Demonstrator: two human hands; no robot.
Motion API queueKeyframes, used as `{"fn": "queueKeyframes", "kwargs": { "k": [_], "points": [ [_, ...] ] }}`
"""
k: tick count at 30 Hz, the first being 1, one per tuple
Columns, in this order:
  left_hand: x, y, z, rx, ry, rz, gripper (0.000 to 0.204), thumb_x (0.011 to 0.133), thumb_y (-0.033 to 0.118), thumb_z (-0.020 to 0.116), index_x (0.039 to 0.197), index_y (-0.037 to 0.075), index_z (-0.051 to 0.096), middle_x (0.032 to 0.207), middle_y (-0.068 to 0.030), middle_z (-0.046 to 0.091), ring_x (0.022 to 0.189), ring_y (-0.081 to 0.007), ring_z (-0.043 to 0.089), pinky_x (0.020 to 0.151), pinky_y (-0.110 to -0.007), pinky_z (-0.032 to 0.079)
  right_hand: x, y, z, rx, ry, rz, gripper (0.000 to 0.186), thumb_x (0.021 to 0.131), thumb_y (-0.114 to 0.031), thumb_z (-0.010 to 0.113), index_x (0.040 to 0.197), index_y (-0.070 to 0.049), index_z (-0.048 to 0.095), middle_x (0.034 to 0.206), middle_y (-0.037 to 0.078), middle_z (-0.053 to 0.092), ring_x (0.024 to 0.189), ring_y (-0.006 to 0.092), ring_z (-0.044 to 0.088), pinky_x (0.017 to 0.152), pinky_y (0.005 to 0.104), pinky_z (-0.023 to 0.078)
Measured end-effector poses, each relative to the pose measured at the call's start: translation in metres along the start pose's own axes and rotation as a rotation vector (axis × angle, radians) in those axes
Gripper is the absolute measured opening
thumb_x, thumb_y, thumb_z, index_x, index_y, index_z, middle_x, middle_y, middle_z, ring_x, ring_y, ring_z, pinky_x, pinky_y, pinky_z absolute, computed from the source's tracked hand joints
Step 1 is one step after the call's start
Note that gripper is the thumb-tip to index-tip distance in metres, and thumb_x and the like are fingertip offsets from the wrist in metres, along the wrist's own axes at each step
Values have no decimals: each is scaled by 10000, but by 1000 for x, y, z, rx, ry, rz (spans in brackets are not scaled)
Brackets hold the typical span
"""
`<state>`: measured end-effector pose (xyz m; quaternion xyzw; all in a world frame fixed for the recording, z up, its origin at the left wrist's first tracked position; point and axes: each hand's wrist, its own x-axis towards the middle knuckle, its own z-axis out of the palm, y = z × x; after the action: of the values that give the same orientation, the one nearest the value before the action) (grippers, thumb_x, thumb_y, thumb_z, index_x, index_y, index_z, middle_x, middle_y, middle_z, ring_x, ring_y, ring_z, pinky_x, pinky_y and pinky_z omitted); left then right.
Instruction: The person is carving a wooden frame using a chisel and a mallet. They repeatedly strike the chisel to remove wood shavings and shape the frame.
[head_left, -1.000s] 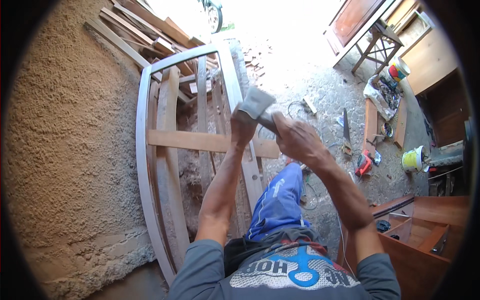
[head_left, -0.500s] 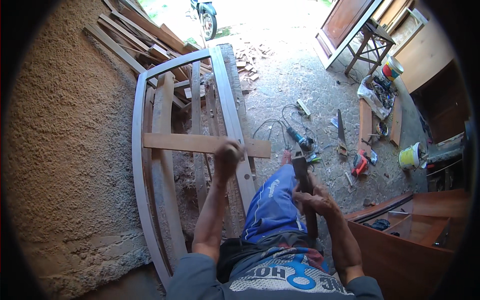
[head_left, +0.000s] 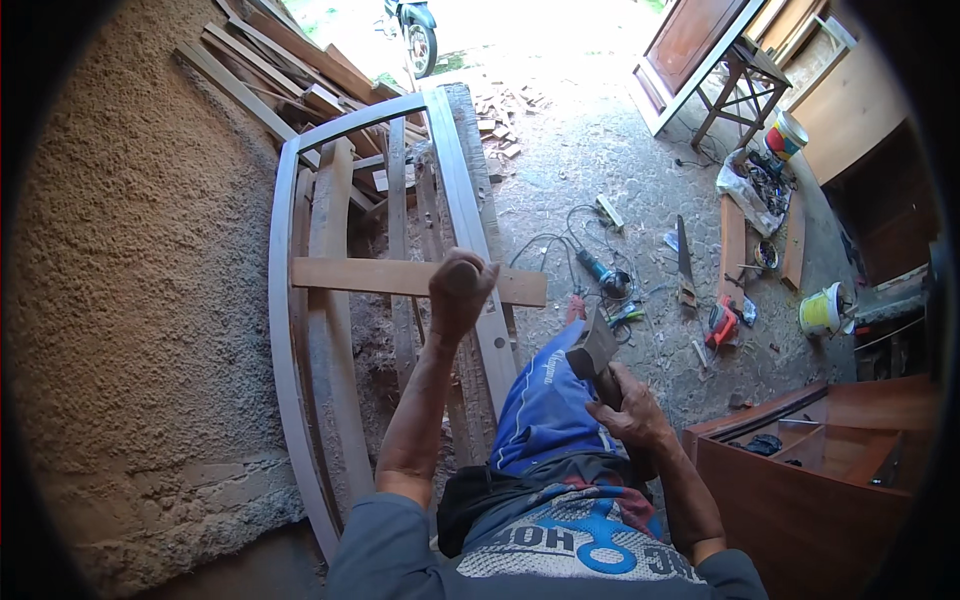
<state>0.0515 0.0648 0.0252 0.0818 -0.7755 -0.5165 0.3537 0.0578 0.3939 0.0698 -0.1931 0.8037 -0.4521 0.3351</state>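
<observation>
A pale arched wooden frame [head_left: 465, 190] lies on the left, with a light board [head_left: 365, 275] laid crosswise over it. My left hand [head_left: 468, 310] is closed in a fist over the board, where it crosses the frame's right rail. It grips an upright chisel [head_left: 460, 278], seen end-on by its round handle; the blade is hidden under the fist. Above my blue-clad thigh, my right hand [head_left: 640, 410] is wrapped around the handle of a hammer-like tool [head_left: 598, 345] with a heavy, blocky grey head. A dark round spot [head_left: 499, 342] marks the rail just nearer than my left fist.
A rough wall [head_left: 150, 300] rises along the left, with piled timber [head_left: 290, 75] behind the frame. An angle grinder [head_left: 605, 277], a handsaw [head_left: 684, 260] and a red power tool [head_left: 722, 322] lie on the floor. A brown wooden cabinet [head_left: 790, 500] stands near right.
My right hand has turned the hammer-like tool, so its head now tips toward my left hand. My left fist has shifted slightly, still on the chisel above the rail.
</observation>
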Motion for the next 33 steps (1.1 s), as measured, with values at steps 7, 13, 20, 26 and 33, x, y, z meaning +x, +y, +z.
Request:
{"fn": "queueKeyframes", "kwargs": {
  "k": [7,13,20,26,33],
  "points": [
    [-90,-6,7,81,-295,188,237,808,150,845,885,67,637,903,-123,661,875,-301,678,823,-439,556,-1,6,8,-8,27,-105,536,836,-245,785,1245,-3,536,884,199,669,775,265,625,745,414,508],
    [-139,-19,-11,266,-452,263,204,854,211,788,916,86,639,972,-98,659,1041,-310,672,1080,-536,457,1,19,6,-64,52,-215,478,830,-188,757,1213,5,546,856,181,667,751,320,678,694,439,516],
    [-146,-10,-14,149,-368,182,177,834,88,784,921,95,630,984,-79,662,1134,-309,664,1144,-562,402,21,71,22,-570,120,-731,424,773,-210,798,1060,7,573,785,179,634,716,383,676,617,463,544],
    [-154,-25,-19,210,-431,244,188,762,88,731,923,99,637,1026,-99,661,1152,-311,658,1136,-539,416,29,49,38,-549,-41,-911,227,753,-183,754,784,-87,551,700,79,572,633,300,643,546,421,514],
    [-150,-20,-8,191,-355,219,196,764,71,746,923,91,634,1032,-113,669,1113,-309,657,1126,-521,428,17,-4,34,-945,-228,-1329,101,882,-223,618,896,-143,558,693,-2,561,588,162,626,509,319,473]
  ]
}}
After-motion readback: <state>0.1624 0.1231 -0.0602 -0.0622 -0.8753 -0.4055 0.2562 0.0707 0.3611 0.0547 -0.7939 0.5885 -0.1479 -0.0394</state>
